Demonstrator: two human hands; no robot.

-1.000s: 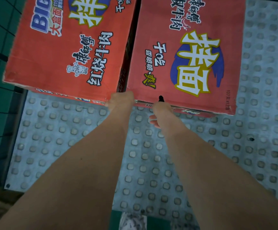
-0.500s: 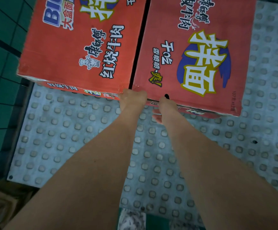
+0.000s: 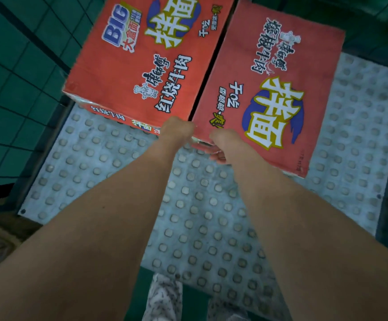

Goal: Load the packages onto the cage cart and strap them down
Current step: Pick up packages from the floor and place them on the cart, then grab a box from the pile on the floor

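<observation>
Floor (image 3: pixel 14 89): green tiles with dark joints, seen on the left and past the far side of the cart.
Cart (image 3: pixel 41 156): seen from above, with a dark frame rail along its left side; thin dark bars cross the view over the floor on the left.
Deck (image 3: pixel 200 216): pale grey sheet covered in rows of round studs. It fills the middle of the view, and its near half is bare except for the arms stretched over it.
Left box (image 3: pixel 123 72): red carton printed with white, yellow and blue lettering. It stands on the far left part of the deck, with its near side showing a printed strip.
Right box (image 3: pixel 315 66): red carton of like print, just beside the left box on the far part of the deck. A narrow dark gap runs between the two and closes almost to nothing at the near end. Studded deck shows to its right.
Left hand (image 3: pixel 176 129): bare arm stretched forward, the hand set against the near corner where the two boxes meet. Its fingers are hidden, so I cannot tell whether it grips anything.
Right hand (image 3: pixel 223 144): at the near edge of the right box, near its left corner. The fingers (image 3: pixel 218 156) curl under that edge and hold it.
Trousers (image 3: pixel 163 297): pale patterned cloth at the bottom edge, below the deck.
</observation>
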